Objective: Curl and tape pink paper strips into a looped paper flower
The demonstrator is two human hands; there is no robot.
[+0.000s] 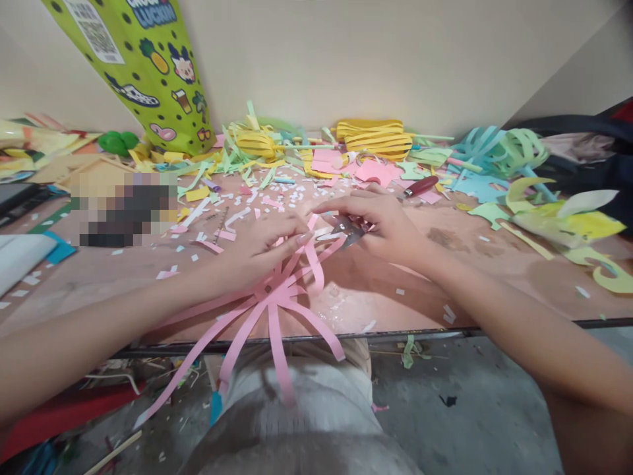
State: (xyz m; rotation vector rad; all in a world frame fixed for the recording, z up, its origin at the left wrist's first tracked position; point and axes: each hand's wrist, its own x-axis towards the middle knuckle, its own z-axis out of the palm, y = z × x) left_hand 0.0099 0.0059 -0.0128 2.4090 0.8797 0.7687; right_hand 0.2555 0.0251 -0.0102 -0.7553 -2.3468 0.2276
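A pink paper piece with long strips fanning from a small central hole [279, 294] lies at the table's front edge. Several of its strips hang over that edge toward my lap. My left hand [277, 241] pinches the end of one raised strip [316, 270], just left of my right hand [378, 221]. In my right hand's curled fingers is a small dark grey, shiny tool [349, 231], its kind partly hidden. Its pale end meets the strip by my left fingertips, and my right index finger reaches over toward them.
Paper scraps [287, 198] litter the table [420, 290]. Behind the hands lie a red-handled tool [421, 186], bundles of yellow strips [373, 137] and pink sheets [380, 171]. A green patterned bag [163, 86] stands back left; blue and green paper loops [499, 155] lie right.
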